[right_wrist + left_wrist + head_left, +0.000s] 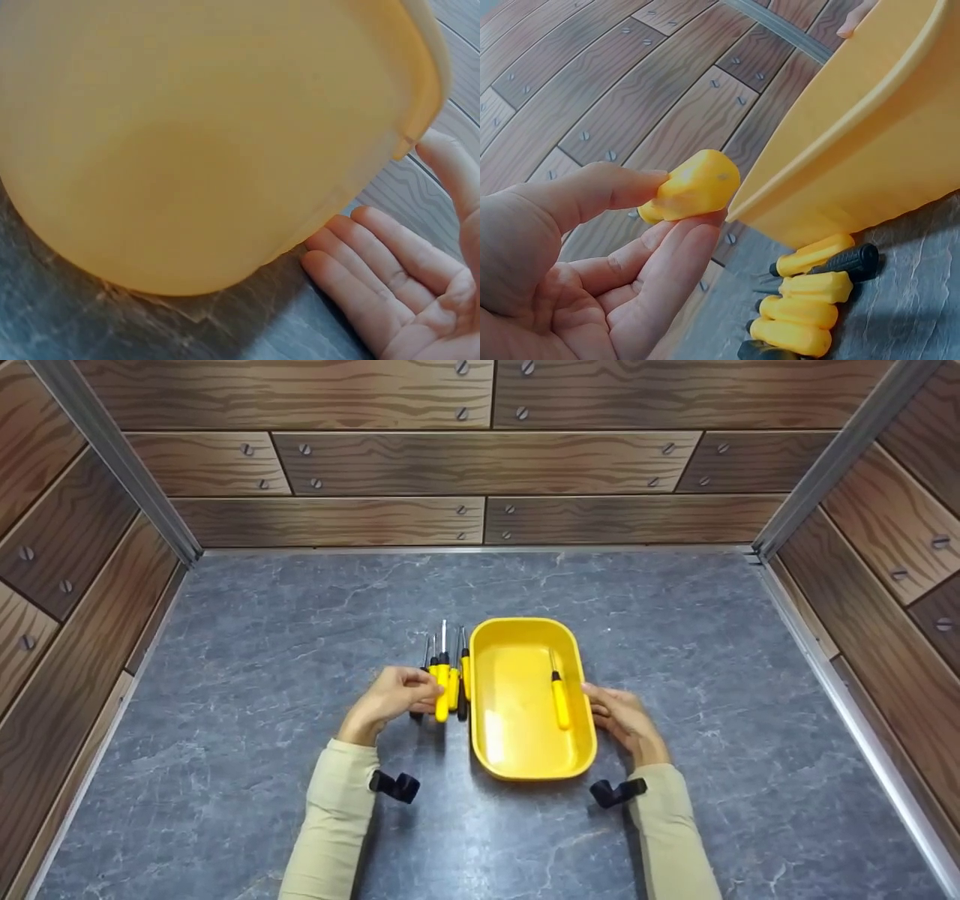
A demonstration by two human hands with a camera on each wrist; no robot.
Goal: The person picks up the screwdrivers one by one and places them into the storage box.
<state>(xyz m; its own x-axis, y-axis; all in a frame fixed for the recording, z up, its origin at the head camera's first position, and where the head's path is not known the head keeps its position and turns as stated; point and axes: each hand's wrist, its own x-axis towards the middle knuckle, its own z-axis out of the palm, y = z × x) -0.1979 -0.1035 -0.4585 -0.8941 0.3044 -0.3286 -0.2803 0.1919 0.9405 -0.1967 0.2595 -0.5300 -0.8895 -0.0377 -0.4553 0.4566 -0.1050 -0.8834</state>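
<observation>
Pinching: a person's left hand (pixel 396 694) held a yellow-handled screwdriver (pixel 442 675) by its handle, between thumb and fingertips.
Left grip: narrow, with only that handle caught in it.
Raised tool: the screwdriver hung above the bench (pixel 225 720), its metal shaft pointing toward the back wall (pixel 480 465), near the left side of a yellow box (pixel 514 690).
Right hand: the right hand (pixel 624 716) steadied itself at the opposite side of the box, thumb touching the rim and fingers reaching to the outer wall.
Right grip: wide and relaxed, the fingers nearly straight rather than wrapped around anything.
Box: it sat upright on the grey marbled bench, between the two hands.
Inside the box: a single screwdriver (pixel 560 701), yellow-handled with a black collar, lay along the right side.
Beside the box: a row of screwdrivers (pixel 808 288) lay on the bench along the left side, four yellow handles and two black ones showing in the left wrist view.
Sleeves: pale sleeves (pixel 330 810) covered both forearms, a black wrist mount (pixel 394 786) showing at each.
Backdrop: wood-patterned panels lined the sides and back, with metal strips (pixel 862 742) along the bench edges.
</observation>
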